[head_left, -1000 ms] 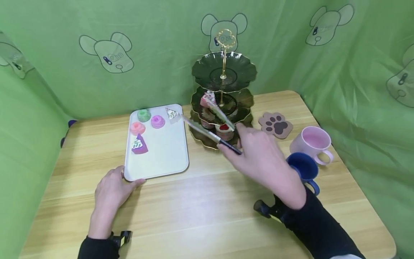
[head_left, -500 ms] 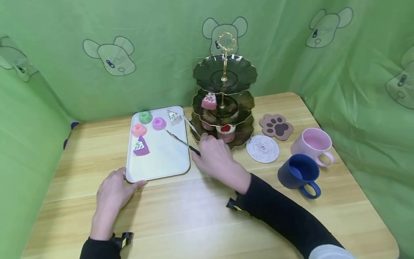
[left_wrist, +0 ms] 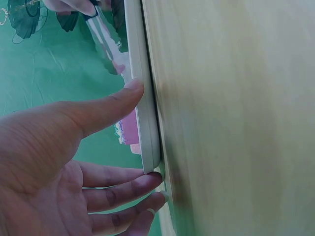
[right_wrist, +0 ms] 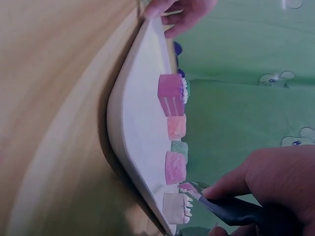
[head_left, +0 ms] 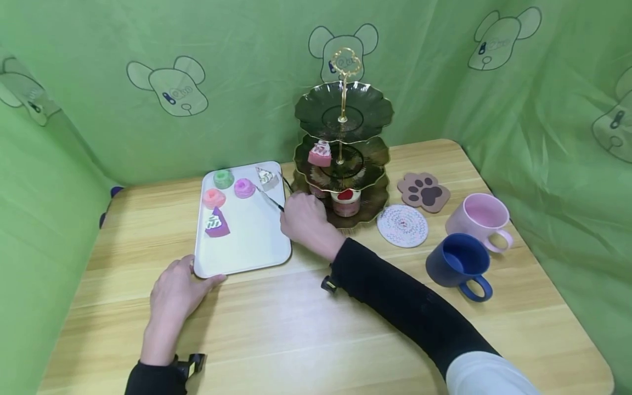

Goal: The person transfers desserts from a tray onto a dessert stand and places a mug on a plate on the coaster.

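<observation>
Gripping tongs (head_left: pixel 274 203), R hand (head_left: pixel 310 220) over wood-grain tbl (head_left: pixel 306 323), green cloth (head_left: pixel 247 60) behind; L hand (head_left: pixel 175 291) pinching tray (head_left: pixel 254 238) corner

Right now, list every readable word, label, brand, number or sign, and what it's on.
Words, brands, numbers: none readable.
Lettering on the bear-like print of the green curtain: too blurred.
Brown coaster: paw sign, no words seen.
White tray, tongs, blue mug, pink mug: no lettering visible.
</observation>
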`<state>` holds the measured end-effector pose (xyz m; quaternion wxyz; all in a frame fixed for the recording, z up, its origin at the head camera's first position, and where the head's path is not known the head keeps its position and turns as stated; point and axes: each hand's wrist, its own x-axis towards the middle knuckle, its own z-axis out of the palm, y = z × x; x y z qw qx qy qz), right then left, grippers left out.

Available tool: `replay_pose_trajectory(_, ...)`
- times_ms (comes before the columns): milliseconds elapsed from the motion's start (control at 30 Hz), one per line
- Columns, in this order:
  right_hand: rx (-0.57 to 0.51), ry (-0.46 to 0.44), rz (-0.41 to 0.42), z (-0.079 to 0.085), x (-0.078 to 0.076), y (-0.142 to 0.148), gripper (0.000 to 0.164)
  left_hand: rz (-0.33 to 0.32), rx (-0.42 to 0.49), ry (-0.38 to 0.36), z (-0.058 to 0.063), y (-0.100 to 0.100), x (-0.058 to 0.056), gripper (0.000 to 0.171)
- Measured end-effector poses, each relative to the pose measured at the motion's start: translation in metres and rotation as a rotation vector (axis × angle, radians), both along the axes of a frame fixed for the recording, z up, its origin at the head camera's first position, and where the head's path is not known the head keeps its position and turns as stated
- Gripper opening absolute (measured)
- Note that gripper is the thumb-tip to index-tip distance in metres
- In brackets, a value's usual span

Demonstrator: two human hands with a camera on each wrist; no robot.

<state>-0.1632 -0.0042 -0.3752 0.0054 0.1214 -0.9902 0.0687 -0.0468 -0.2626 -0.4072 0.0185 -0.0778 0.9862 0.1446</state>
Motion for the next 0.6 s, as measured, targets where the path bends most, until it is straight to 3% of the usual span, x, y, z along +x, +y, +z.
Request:
replay_pose_trajectory(200,0.033,-0.048,-0.015,-0.001,-0.018,-0.011,0.02,-0.006,-0.008,0.027,-0.001,0.0,0.0,0.059)
replay_pose_trajectory(367,0.06,-0.11,-0.031,0.0,-0.028,-0.018,0.021,-0.001,-0.001,0.028,-0.002,0.001,0.001,0.058)
replay_pose_trajectory(600,0.105,-0.129,-0.021,-0.002,-0.034,-0.027,0.021,0.006,-0.005,0.019,-0.001,0.002,0.0,0.061)
